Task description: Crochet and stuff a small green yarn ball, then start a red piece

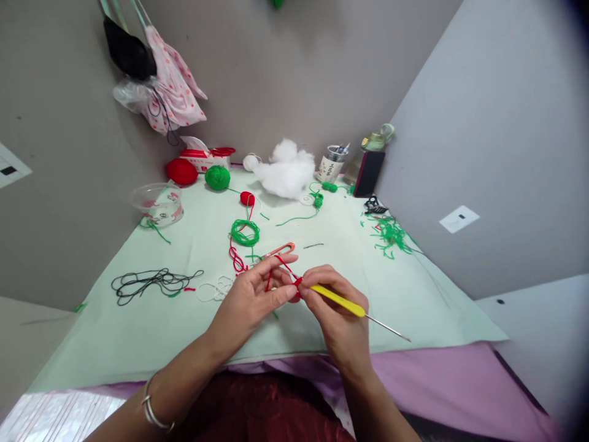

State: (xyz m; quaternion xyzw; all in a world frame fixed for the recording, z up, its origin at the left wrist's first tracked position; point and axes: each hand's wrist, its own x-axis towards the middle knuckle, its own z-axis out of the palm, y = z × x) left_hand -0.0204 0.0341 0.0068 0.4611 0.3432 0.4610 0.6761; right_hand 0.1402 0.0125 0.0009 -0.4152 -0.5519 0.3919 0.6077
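Observation:
Near the table's front edge, my left hand [257, 293] pinches a small red crocheted piece [298, 286], with red yarn [284, 264] looped over its raised index finger. My right hand [338, 307] is wrapped round a yellow-handled crochet hook [338, 299], whose bare metal end points down to the right. The hook's other end meets the red piece between both hands; its tip is hidden. Just beyond my left fingers lie orange-handled scissors [286, 248], partly covered. A coil of green yarn [245, 232] and tangled red yarn [237, 259] lie behind my left hand.
Black cord [151, 283] and white yarn [216, 288] lie left. Behind them are a clear bowl [161, 205], red [181, 172] and green [218, 177] yarn balls, and white stuffing [285, 172]. A phone [369, 174] and green scraps [391, 234] are at right.

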